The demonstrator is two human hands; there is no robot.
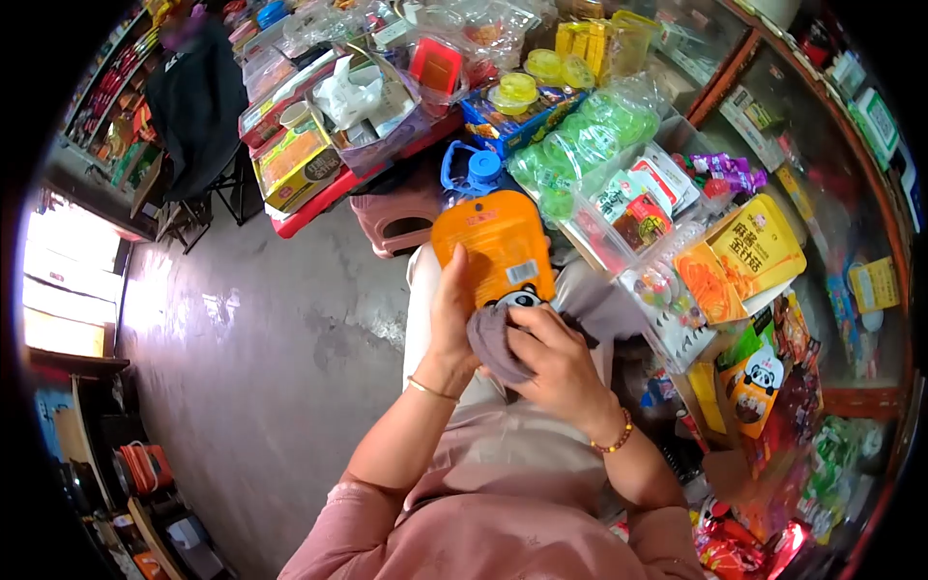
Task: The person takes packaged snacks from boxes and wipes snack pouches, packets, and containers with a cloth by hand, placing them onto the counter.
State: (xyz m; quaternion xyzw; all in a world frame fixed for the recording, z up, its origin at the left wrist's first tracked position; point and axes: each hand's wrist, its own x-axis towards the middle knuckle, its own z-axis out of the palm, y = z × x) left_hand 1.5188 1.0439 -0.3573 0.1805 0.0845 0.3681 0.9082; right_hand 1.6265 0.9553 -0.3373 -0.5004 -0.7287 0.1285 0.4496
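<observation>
In the head view, the left hand (450, 314) grips a smooth, flat orange packet (495, 240) with rounded corners above pale trousers (421, 290); the right hand (559, 365) has its fingers bunched around soft, folded gray cloth (493, 350) at the packet's panda-printed lower end.

Pouch (498, 237): in left hand (449, 309). Cloth (490, 340): in right hand (559, 362), at the pouch's lower end. Jug (484, 171): beyond the hands. Stool (370, 211): beyond, to their left. Carton (302, 166): left of the stool. Floor (261, 329): left of the hands. Cabinet (858, 402): far right.
</observation>
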